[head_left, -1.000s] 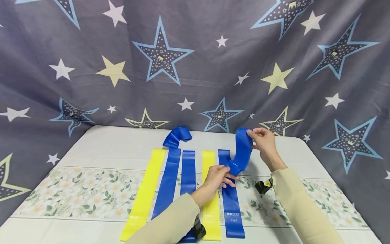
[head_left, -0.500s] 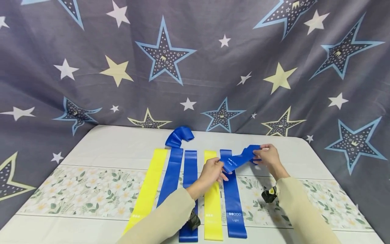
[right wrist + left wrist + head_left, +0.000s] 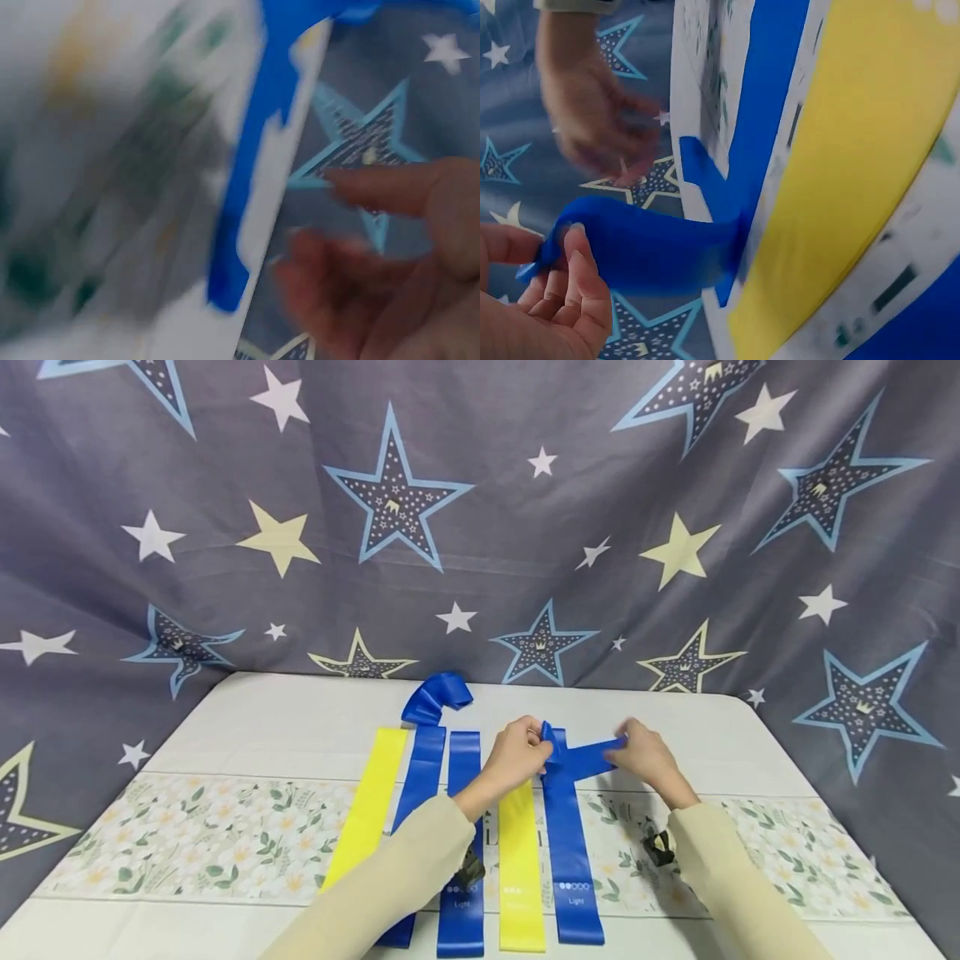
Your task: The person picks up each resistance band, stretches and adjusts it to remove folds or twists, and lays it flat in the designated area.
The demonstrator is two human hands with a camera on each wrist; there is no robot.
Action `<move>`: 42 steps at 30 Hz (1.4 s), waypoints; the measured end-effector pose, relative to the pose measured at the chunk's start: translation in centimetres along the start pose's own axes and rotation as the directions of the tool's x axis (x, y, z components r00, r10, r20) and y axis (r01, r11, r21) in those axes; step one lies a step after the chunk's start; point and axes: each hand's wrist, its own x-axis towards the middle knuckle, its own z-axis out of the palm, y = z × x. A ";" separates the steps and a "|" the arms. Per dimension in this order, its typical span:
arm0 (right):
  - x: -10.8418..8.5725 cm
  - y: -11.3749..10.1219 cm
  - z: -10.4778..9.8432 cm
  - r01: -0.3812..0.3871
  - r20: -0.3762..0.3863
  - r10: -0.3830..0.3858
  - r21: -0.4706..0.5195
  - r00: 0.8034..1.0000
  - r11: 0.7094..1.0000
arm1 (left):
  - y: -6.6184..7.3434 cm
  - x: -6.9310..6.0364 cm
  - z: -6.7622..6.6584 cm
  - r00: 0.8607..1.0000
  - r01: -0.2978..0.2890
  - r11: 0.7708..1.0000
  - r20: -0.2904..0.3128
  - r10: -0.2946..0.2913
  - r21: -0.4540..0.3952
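Observation:
My left hand (image 3: 512,755) pinches one end of a blue resistance band (image 3: 589,760) between thumb and fingers, lifting it off the table. In the left wrist view that raised end (image 3: 649,244) curves down to the table. The rest of the band crosses the top of a flat blue band (image 3: 570,852) marked "Light" and reaches right. At its far end is my right hand (image 3: 647,755); the right wrist view shows these fingers (image 3: 390,187) spread and blurred, apart from the band's loose tail (image 3: 238,225).
Left of the work lie a yellow band (image 3: 521,877), a blue band (image 3: 461,918), another blue band (image 3: 423,777) and a second yellow band (image 3: 367,802). A bent blue band (image 3: 435,693) sits behind them. A star-patterned curtain (image 3: 480,568) hangs at the table's (image 3: 247,718) back edge.
The blue band came down from between both hands to lie across the flat band. My left hand moved up slightly, still pinching one end; my right hand let go of the other.

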 end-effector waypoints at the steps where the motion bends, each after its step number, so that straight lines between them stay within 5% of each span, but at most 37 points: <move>1: 0.2 -0.6 0.0 0.085 -0.035 -0.084 0.014 0.996 0.996 | 0.1 0.1 -0.2 0.999 -0.034 0.998 0.005 0.034 0.046; 4: 1.0 -2.2 0.0 0.337 -0.066 -0.330 0.152 0.942 0.929 | 0.7 0.4 -0.7 0.993 -0.115 0.981 0.017 0.114 0.157; 6: 1.3 -3.0 -0.2 0.427 -0.023 -0.435 0.237 0.900 0.873 | 1.1 0.5 -0.9 0.989 -0.150 0.970 0.030 0.147 0.190; 9: 1.6 -3.4 -0.3 0.420 0.072 -0.478 0.375 0.875 0.826 | 1.6 0.8 -1.1 0.985 -0.174 0.965 0.024 0.173 0.195; 13: 1.5 -3.2 -0.2 0.311 0.143 -0.464 0.569 0.874 0.761 | 1.8 1.0 -1.4 0.982 -0.185 0.968 -0.007 0.189 0.172; 16: 1.2 -3.0 0.1 0.286 0.139 -0.457 0.612 0.878 0.737 | 1.9 1.1 -1.5 0.980 -0.186 0.970 -0.040 0.195 0.158; 22: 0.4 -3.2 0.7 0.334 0.080 -0.448 0.552 0.890 0.764 | 2.0 1.3 -1.9 0.979 -0.178 0.976 -0.076 0.189 0.126; 29: 0.5 -2.8 1.4 0.301 0.050 -0.383 0.528 0.922 0.794 | 2.6 1.9 -2.3 0.977 -0.180 0.980 -0.096 0.189 0.090; 42: 0.4 -1.4 1.4 0.227 0.062 -0.292 0.484 0.954 0.845 | 6.6 3.3 -3.4 0.952 -0.270 0.957 -0.122 0.281 0.101</move>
